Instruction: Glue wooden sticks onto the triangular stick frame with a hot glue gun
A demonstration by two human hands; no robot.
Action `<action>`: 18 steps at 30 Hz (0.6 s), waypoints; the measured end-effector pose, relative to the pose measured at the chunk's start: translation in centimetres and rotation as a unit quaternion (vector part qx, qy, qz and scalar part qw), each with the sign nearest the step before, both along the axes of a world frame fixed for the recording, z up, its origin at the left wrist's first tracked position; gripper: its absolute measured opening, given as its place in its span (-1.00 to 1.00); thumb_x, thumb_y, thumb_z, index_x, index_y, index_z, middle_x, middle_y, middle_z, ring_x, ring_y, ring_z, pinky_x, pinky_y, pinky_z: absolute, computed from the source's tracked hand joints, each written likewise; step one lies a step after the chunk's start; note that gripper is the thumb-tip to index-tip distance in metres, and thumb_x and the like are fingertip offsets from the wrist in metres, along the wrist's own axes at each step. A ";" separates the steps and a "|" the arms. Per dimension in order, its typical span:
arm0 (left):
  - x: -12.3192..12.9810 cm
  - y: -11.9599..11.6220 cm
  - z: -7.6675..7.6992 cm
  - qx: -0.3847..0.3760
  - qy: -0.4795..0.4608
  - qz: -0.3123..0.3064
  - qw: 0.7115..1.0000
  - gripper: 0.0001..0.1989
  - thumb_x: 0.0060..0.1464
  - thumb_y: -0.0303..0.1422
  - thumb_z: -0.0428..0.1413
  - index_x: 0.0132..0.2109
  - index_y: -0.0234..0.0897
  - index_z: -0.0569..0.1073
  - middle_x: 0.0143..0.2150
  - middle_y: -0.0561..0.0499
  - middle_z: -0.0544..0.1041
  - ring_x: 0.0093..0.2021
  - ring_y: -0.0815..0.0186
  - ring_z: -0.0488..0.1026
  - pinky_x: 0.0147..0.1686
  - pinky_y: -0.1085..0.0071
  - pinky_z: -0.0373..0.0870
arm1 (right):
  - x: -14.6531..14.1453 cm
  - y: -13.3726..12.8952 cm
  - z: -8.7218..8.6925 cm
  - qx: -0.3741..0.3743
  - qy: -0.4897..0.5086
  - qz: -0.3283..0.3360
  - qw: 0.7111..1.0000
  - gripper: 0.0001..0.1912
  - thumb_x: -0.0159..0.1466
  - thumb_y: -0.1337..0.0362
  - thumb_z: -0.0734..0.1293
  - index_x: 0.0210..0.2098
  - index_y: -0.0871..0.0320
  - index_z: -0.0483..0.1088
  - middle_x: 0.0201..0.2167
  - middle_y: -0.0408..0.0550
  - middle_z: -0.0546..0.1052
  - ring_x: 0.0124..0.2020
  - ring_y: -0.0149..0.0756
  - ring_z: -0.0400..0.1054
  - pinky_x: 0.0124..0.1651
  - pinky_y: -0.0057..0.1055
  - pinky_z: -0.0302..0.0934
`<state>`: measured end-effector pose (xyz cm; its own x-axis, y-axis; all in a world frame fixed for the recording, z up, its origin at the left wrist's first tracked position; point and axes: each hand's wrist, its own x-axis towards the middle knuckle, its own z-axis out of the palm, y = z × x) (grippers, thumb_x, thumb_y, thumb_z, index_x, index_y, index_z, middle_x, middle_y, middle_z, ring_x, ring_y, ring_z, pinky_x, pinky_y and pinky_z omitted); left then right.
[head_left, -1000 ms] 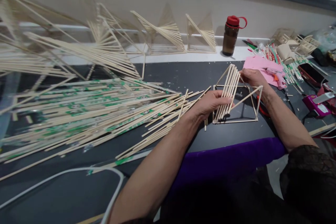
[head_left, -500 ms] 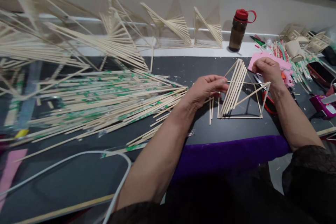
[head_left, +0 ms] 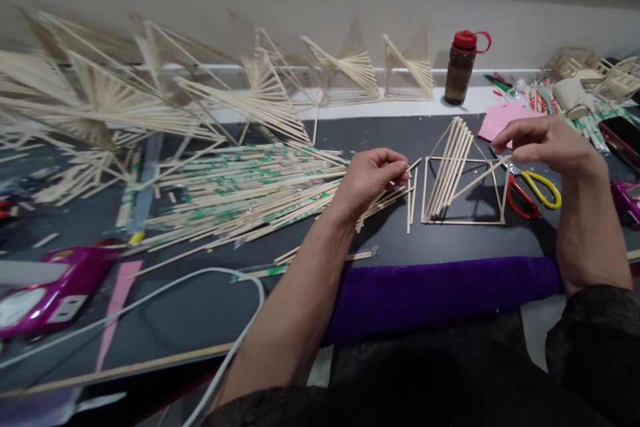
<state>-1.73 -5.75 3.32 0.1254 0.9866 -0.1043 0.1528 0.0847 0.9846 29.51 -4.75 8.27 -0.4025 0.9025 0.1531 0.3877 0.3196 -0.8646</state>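
Note:
My left hand [head_left: 377,177] is closed in a pinch, and a thin wooden stick [head_left: 415,163] pokes out from its fingertips. To its right stands a small wooden stick frame [head_left: 464,221], with a fan of slanted sticks [head_left: 451,167] rising to a peak. My right hand [head_left: 553,140] hovers by the frame's upper right corner, its fingers curved and apart; whether they touch that corner I cannot tell. Two loose short sticks [head_left: 411,203] lie between my left hand and the frame. Scissors with red and yellow handles [head_left: 543,188] rest below my right hand.
A large pile of sticks [head_left: 250,193], some in green-printed wrappers, spreads to the left. Finished stick structures [head_left: 345,70] line the wall beside a red-capped bottle [head_left: 459,70]. Pink foam [head_left: 500,119], a white cable [head_left: 150,297], a magenta device [head_left: 65,287] and purple cloth [head_left: 445,287] are around.
My right hand has uncurled from a fist and shifted right, uncovering the scissors. My left hand has drawn back left from the frame's slanted sticks. The view has turned left.

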 end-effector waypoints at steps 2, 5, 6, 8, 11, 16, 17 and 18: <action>-0.4 -0.9 0.1 0.020 0.036 -0.010 0.999 -0.90 -0.07 -0.36 0.18 -0.37 -0.31 0.49 -0.54 0.06 0.50 -0.52 0.40 0.40 -0.45 0.47 0.30 | -0.5 -0.5 0.3 0.008 -0.041 0.024 0.999 -0.63 -0.07 0.02 0.57 -0.34 0.08 0.63 -0.42 -0.09 0.59 -0.46 -0.36 0.38 -0.47 -0.42 0.19; -1.0 -3.2 -0.2 0.074 0.128 -0.041 0.988 -0.91 -0.04 -0.34 0.17 -0.37 -0.26 0.51 -0.51 0.06 0.53 -0.48 0.36 0.43 -0.39 0.44 0.34 | -1.2 -0.9 0.1 0.022 -0.071 0.039 0.996 -0.70 0.01 0.00 0.54 -0.38 0.07 0.62 -0.48 -0.11 0.57 -0.49 -0.37 0.36 -0.47 -0.40 0.19; -1.2 -4.3 -0.4 0.100 0.168 -0.051 0.979 -0.92 -0.02 -0.34 0.17 -0.37 -0.24 0.53 -0.48 0.05 0.55 -0.44 0.34 0.45 -0.35 0.43 0.35 | -1.3 -0.9 0.0 0.027 -0.069 0.040 0.996 -0.72 0.03 0.00 0.53 -0.40 0.07 0.62 -0.49 -0.11 0.57 -0.49 -0.36 0.36 -0.46 -0.39 0.20; -1.5 -6.9 -1.0 0.154 0.227 -0.065 0.960 -0.89 0.05 -0.31 0.15 -0.30 -0.19 0.56 -0.38 0.02 0.61 -0.38 0.31 0.50 -0.29 0.40 0.38 | -1.4 -0.8 -0.2 0.042 -0.054 0.038 0.997 -0.73 0.06 0.00 0.51 -0.42 0.07 0.62 -0.47 -0.09 0.58 -0.45 -0.33 0.38 -0.42 -0.38 0.22; -1.9 -11.1 -2.3 0.238 0.276 -0.118 0.924 -0.83 0.16 -0.28 0.09 -0.25 -0.17 0.58 -0.29 -0.05 0.65 -0.29 0.26 0.55 -0.20 0.34 0.42 | -1.5 -0.6 -0.4 0.070 -0.039 0.026 0.996 -0.76 0.06 0.03 0.51 -0.43 0.06 0.62 -0.47 -0.09 0.58 -0.44 -0.33 0.38 -0.40 -0.37 0.22; -2.7 -15.2 -4.2 0.305 0.322 -0.139 0.885 -0.79 0.24 -0.31 0.04 -0.19 -0.21 0.58 -0.27 -0.09 0.66 -0.25 0.22 0.58 -0.17 0.30 0.46 | -1.9 -0.3 -0.9 0.088 -0.025 0.009 0.996 -0.77 0.04 0.04 0.53 -0.44 0.06 0.61 -0.52 -0.13 0.54 -0.50 -0.39 0.30 -0.43 -0.38 0.15; -2.9 -15.6 -4.4 0.310 0.328 -0.124 0.884 -0.79 0.24 -0.32 0.04 -0.18 -0.21 0.58 -0.26 -0.10 0.67 -0.23 0.22 0.58 -0.16 0.31 0.46 | -2.0 -0.3 -1.1 0.093 -0.021 0.005 0.995 -0.76 0.04 0.03 0.53 -0.45 0.06 0.61 -0.53 -0.12 0.53 -0.50 -0.39 0.30 -0.43 -0.37 0.15; -3.1 -15.8 -4.5 0.311 0.334 -0.108 0.883 -0.79 0.24 -0.32 0.04 -0.18 -0.21 0.58 -0.24 -0.09 0.67 -0.21 0.22 0.58 -0.14 0.31 0.46 | -2.1 -0.3 -1.2 0.097 -0.016 0.001 0.995 -0.76 0.03 0.03 0.53 -0.45 0.06 0.61 -0.53 -0.12 0.53 -0.50 -0.38 0.30 -0.43 -0.37 0.14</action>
